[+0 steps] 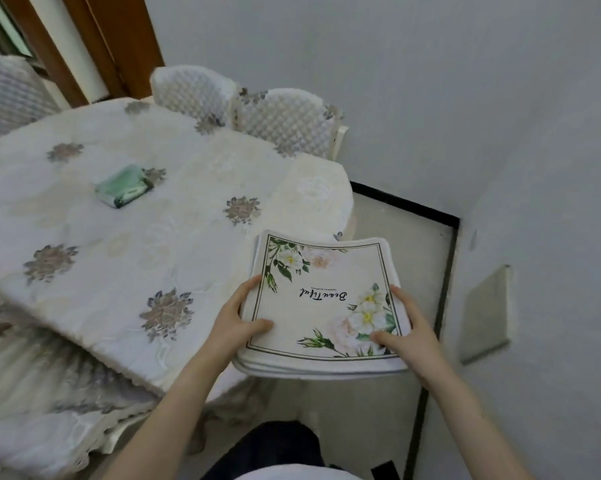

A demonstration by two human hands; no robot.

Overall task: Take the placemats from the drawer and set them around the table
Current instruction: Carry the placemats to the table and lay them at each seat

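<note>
Both hands are on the stack of placemats [321,306] now, held in the air just off the table's near corner, over the floor. The left hand [236,320] clamps the stack's left edge, thumb lying on the top mat and fingers curled underneath. The right hand [408,329] grips the right edge the same way, thumb pressed onto the printed flowers. The top mat shows a floral border and the word "Beautiful" (upside down from here), with several more mat edges layered beneath it. To the left, the table [126,244] wears a quilted flower-patterned tablecloth, and a green tissue pack [124,186] lies on it, well apart from the stack. Two padded chairs [243,109] stand at the far side.
</note>
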